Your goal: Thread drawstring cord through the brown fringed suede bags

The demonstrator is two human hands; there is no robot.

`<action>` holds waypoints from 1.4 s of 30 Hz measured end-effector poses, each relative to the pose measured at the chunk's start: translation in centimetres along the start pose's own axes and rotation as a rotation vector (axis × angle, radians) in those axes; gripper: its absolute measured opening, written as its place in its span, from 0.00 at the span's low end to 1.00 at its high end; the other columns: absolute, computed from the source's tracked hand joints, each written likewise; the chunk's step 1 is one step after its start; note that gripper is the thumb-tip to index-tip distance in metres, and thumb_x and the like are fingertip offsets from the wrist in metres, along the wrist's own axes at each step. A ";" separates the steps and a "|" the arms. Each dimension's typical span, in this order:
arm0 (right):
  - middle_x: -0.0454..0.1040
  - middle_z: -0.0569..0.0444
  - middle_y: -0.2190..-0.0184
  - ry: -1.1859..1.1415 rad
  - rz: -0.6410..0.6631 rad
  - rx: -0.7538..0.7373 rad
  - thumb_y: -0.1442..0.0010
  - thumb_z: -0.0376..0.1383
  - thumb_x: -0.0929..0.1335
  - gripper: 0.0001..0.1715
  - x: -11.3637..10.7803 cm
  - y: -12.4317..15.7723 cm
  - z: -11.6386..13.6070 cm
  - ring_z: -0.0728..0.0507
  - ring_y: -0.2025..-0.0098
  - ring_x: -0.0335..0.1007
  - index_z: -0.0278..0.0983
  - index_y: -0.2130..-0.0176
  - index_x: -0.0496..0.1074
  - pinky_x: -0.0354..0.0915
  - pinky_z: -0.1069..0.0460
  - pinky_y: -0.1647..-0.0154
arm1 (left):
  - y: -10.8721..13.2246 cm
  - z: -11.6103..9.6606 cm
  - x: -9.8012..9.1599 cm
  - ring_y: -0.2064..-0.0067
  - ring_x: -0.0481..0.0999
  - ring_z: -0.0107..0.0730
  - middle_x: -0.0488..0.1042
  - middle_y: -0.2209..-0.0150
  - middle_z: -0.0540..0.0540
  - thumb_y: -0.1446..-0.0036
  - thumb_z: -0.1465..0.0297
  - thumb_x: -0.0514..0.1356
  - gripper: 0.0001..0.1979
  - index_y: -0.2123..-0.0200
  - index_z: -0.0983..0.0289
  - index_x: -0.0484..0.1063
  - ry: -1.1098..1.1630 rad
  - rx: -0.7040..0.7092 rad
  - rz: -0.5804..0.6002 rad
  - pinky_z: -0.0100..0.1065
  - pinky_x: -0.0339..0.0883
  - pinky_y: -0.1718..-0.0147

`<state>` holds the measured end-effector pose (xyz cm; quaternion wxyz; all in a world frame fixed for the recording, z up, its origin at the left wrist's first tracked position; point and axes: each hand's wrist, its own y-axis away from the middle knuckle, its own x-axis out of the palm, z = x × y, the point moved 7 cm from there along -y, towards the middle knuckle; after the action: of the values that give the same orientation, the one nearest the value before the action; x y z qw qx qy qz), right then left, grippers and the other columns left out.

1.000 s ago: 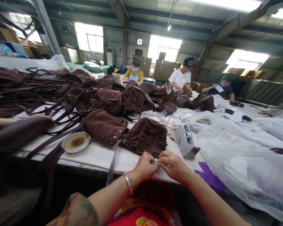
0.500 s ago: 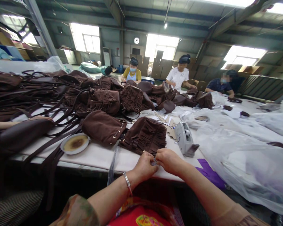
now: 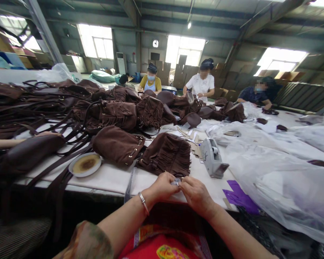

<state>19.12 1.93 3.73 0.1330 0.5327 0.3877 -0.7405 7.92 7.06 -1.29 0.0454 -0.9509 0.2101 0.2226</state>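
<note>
My left hand (image 3: 164,186) and my right hand (image 3: 196,194) meet at the table's front edge, fingers pinched together on a small pale clear piece (image 3: 176,182) between them. A metal bangle sits on my left wrist. Just beyond my hands lies a brown fringed suede bag (image 3: 167,154), with a plain brown suede bag (image 3: 118,144) to its left. A grey tape dispenser (image 3: 212,159) stands to the right of the fringed bag.
A heap of brown bags and straps (image 3: 70,104) covers the left and middle of the white table (image 3: 110,176). A round dish (image 3: 85,164) sits near the front edge. Clear plastic sheets (image 3: 280,169) and purple scraps (image 3: 239,196) lie right. Three people work at the far end.
My hands stay pinched together on the small piece and have shifted slightly toward me and left. The view has tilted a little.
</note>
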 end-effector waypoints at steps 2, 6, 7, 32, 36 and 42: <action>0.72 0.48 0.64 -0.067 0.019 -0.042 0.31 0.31 0.60 0.13 -0.1 0.2 0.3 0.43 0.62 0.66 0.36 0.58 0.73 0.64 0.48 0.59 | -0.1 0.4 0.0 0.71 0.66 0.29 0.67 0.79 0.49 0.55 0.64 0.62 0.12 0.83 0.65 0.68 0.103 -0.053 0.044 0.30 0.57 0.72; 0.74 0.46 0.61 -0.113 -0.023 -0.066 0.31 0.30 0.61 0.15 -0.2 0.6 0.0 0.41 0.58 0.68 0.35 0.49 0.72 0.67 0.45 0.56 | 0.0 0.4 0.2 0.75 0.60 0.25 0.65 0.79 0.48 0.58 0.64 0.62 0.10 0.78 0.67 0.71 0.328 -0.151 0.140 0.29 0.52 0.76; 0.74 0.46 0.62 -0.115 -0.052 -0.061 0.31 0.29 0.61 0.15 -0.1 0.7 -0.2 0.41 0.59 0.68 0.35 0.49 0.73 0.67 0.45 0.56 | 0.1 0.3 0.2 0.75 0.60 0.25 0.66 0.78 0.48 0.59 0.65 0.62 0.10 0.78 0.67 0.72 0.379 -0.174 0.147 0.29 0.52 0.76; 0.79 0.48 0.60 -0.598 -0.179 0.594 0.36 0.34 0.65 0.14 0.4 3.5 -2.8 0.42 0.57 0.74 0.37 0.54 0.77 0.67 0.49 0.53 | -0.3 0.0 0.0 0.55 0.74 0.38 0.76 0.59 0.58 0.48 0.64 0.61 0.14 0.82 0.63 0.71 0.142 -0.092 -0.073 0.36 0.65 0.53; 0.79 0.46 0.58 -0.825 -0.234 0.775 0.38 0.38 0.66 0.17 2.4 4.0 -2.7 0.40 0.55 0.73 0.35 0.53 0.77 0.66 0.47 0.51 | -0.1 0.2 0.1 0.54 0.74 0.39 0.75 0.59 0.59 0.48 0.64 0.62 0.13 0.81 0.64 0.73 0.119 -0.099 -0.090 0.37 0.66 0.54; 0.69 0.59 0.78 -1.422 -0.245 1.001 0.45 0.47 0.72 0.26 4.1 4.4 -2.3 0.52 0.78 0.57 0.32 0.53 0.76 0.55 0.55 0.77 | 0.4 -0.1 0.4 0.53 0.74 0.39 0.75 0.56 0.59 0.48 0.65 0.62 0.11 0.79 0.64 0.74 0.114 -0.123 -0.099 0.38 0.67 0.52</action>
<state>21.82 1.52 -2.12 0.0133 -0.1046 -0.1026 -0.9891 8.11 6.55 -1.43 -0.0142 -0.9723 0.1507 0.1783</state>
